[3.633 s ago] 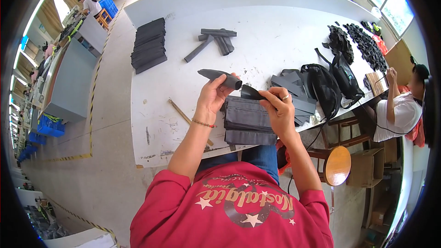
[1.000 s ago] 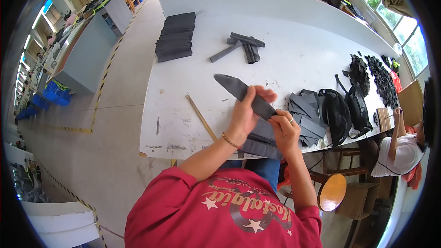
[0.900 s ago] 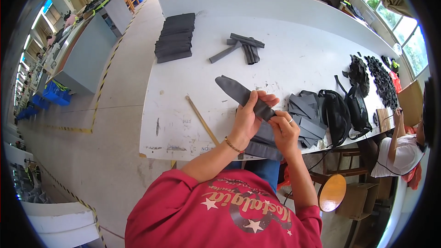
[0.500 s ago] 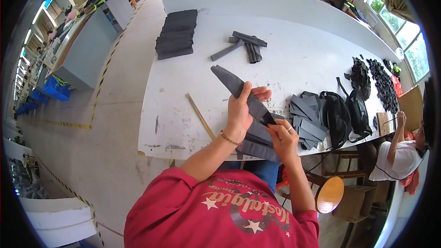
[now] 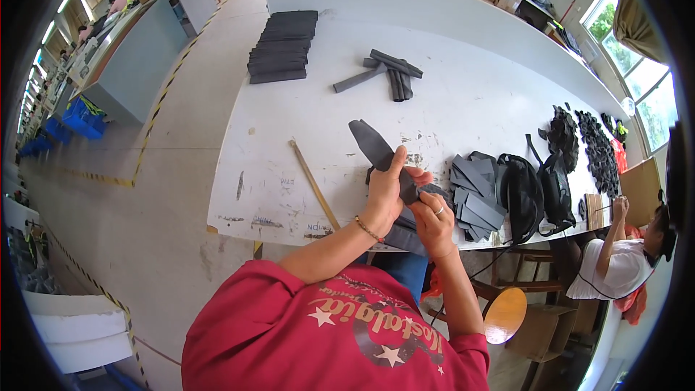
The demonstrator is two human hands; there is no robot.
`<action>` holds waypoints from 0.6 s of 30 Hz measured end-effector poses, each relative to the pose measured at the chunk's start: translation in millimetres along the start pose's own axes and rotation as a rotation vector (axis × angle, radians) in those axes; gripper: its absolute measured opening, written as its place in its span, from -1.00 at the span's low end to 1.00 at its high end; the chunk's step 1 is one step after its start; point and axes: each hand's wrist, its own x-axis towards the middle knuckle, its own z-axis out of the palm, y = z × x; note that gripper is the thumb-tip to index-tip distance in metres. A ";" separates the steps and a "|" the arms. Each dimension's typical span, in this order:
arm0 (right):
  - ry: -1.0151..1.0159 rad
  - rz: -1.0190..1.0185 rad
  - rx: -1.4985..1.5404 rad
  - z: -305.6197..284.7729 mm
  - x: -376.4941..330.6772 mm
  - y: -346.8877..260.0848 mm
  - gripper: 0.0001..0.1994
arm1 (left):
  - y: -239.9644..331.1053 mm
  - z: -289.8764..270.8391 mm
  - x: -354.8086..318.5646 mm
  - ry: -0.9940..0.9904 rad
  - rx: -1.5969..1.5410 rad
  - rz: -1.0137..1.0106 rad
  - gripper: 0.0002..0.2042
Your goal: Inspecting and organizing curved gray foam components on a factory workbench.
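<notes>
A dark grey fabric strip [image 5: 371, 145] is raised over the near edge of the white table, slanting from upper left to lower right. My left hand [image 5: 386, 190] grips its middle, thumb on top. At the lower right end, my right hand [image 5: 433, 223] pinches the strip between thumb and fingers; the exact fold there is hidden. Beneath my hands lie more dark fabric pieces [image 5: 405, 237], partly covered by my wrists. To the right is a fanned pile of grey strips [image 5: 478, 199]. Farther off, several rolled or folded strips [image 5: 394, 76] lie crossed.
A neat stack of black pieces [image 5: 282, 47] sits at the far left of the table [image 5: 289, 116]. Left of my arm lies a wooden stick [image 5: 313, 181]. Black bags [image 5: 521, 199] occupy the right side, and beyond them another person [image 5: 615, 261] sits. A stool [image 5: 504, 315] stands below.
Both hands have drawn closer together on the strip and come slightly lower. The strip's lower end is now bunched between them, and its upper end has dropped. The view has shifted a little.
</notes>
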 end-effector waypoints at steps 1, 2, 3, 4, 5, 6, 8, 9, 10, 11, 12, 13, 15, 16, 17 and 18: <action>-0.001 -0.002 0.002 -0.3 1.1 -0.3 -0.80 | 0.9 -0.3 -0.1 0.001 0.017 -0.004 -0.62; 0.001 0.007 -0.003 -0.5 2.0 -0.6 -0.81 | 1.7 -0.5 -0.1 0.002 0.035 -0.009 -0.62; 0.004 0.017 -0.007 -0.7 2.2 -0.9 -0.82 | 2.6 0.3 -1.3 0.003 0.034 -0.007 -0.62; 0.004 0.016 -0.005 -1.0 0.3 -0.8 -0.82 | 3.2 1.2 -2.6 -0.017 0.020 0.011 -0.63; 0.007 0.112 0.019 -1.4 -3.3 -0.6 -0.83 | 3.9 2.3 -3.8 -0.037 0.006 0.028 -0.63; 0.011 0.207 0.042 -1.9 -5.2 -0.2 -0.83 | 9.1 4.6 -3.6 -0.040 0.007 0.028 -0.63; 0.021 0.250 0.066 -4.0 -4.5 -1.6 -0.84 | 27.8 8.0 0.6 -0.158 -0.007 0.261 -0.70; 0.026 0.292 0.097 -4.3 -4.9 -4.0 -0.85 | 36.7 3.8 2.8 -0.201 0.023 0.274 -0.77; 0.026 0.294 0.097 -3.9 -5.1 -6.8 -0.85 | 38.6 3.5 4.2 -0.200 0.024 0.272 -0.77; 0.024 0.300 0.100 -3.1 -5.0 -9.9 -0.84 | 39.6 3.5 5.0 -0.163 0.060 0.282 -0.78; 0.022 0.303 0.103 -2.6 -3.8 -10.7 -0.84 | 43.7 7.1 4.9 -0.129 0.096 0.293 -0.79; 0.022 0.301 0.103 -3.3 -5.1 -11.0 -0.84 | 49.1 9.3 5.9 -0.114 0.074 0.305 -0.78; 0.052 0.304 0.070 -6.4 -11.5 -12.7 -0.84 | 54.1 9.8 8.7 -0.115 0.078 0.301 -0.77; 0.051 0.301 0.072 -7.4 -12.9 -13.4 -0.84 | 55.4 9.3 9.2 -0.115 0.085 0.296 -0.77; 0.061 0.314 0.070 -8.4 -13.9 -13.9 -0.84 | 52.1 9.6 9.9 -0.128 0.062 0.291 -0.76; 0.073 0.332 0.064 -9.5 -14.8 -14.4 -0.84 | 48.7 9.9 8.5 -0.129 0.062 0.290 -0.76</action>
